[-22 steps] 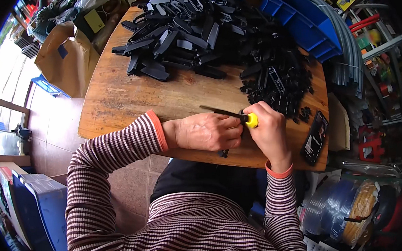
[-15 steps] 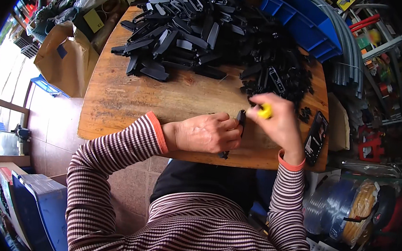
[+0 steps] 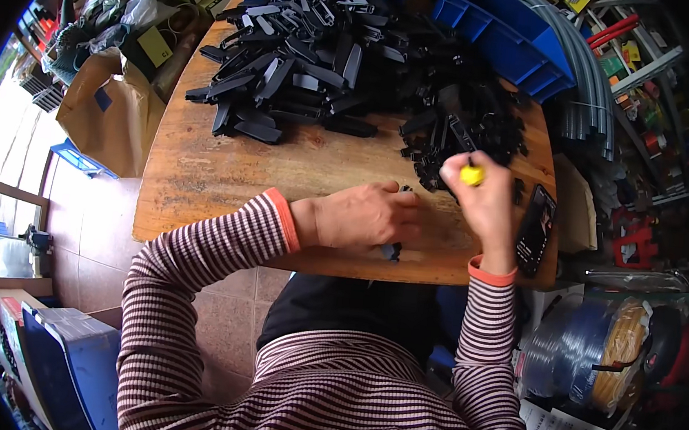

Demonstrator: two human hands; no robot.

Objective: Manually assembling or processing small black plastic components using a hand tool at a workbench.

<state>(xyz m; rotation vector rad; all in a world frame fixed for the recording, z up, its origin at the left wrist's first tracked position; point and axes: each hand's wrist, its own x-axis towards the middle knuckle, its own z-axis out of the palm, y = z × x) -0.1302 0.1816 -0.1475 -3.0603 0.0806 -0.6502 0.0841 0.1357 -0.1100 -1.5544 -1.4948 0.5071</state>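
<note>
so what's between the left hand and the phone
In the head view, the right hand, closed around a yellow tool, lies between the left hand and the phone; wooden tabletop shows between the two hands.

Wooden table [image 3: 225,180]: heaped black parts [image 3: 349,68], phone [image 3: 536,232] near right edge

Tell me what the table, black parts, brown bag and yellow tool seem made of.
Table: wood, perhaps varnished; grain and worn patches show.
Black parts: probably moulded plastic, smooth and satin; pale highlights lie on flat faces.
Brown bag: seemingly paper, slightly shiny; it looks stiff and creased.
Yellow tool: maybe plastic, from its bright, even colour; blur hides its finish.
</note>
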